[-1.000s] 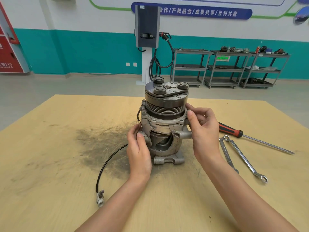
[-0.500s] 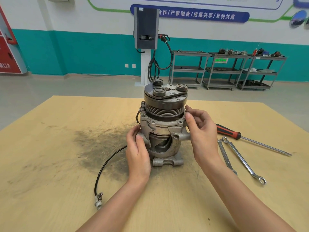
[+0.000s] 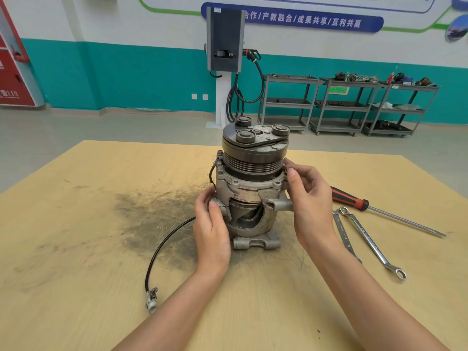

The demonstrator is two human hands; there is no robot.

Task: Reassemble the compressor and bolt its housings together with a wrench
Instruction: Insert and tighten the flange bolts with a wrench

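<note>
A workshop with a teal-and-white wall, a wall-side charging unit (image 3: 225, 39) and three grey shelf carts (image 3: 347, 105) lies behind a tan wooden table (image 3: 76, 249) marked with a dark smear. On the table there are one compressor (image 3: 250, 188), two wrenches and one screwdriver (image 3: 379, 214).

The compressor stands upright near the middle of the table, pulley end up. Its top is a dark grooved pulley with a plate carrying three round bosses. Below it sits a grey cast housing with a cut-away window that shows the inner parts, resting on a mounting foot. One black cable (image 3: 164, 247) runs from its left side across the table to a small connector.

The left hand (image 3: 211, 229) grips the lower housing, fingers wrapped round its left side and thumb on a lug. The right hand (image 3: 309, 198) has its fingertips curled together at the upper flange on the right; what they pinch cannot be made out.

The first wrench (image 3: 345, 236) and second wrench (image 3: 372, 243) lie side by side to the right, the screwdriver just beyond them.
</note>
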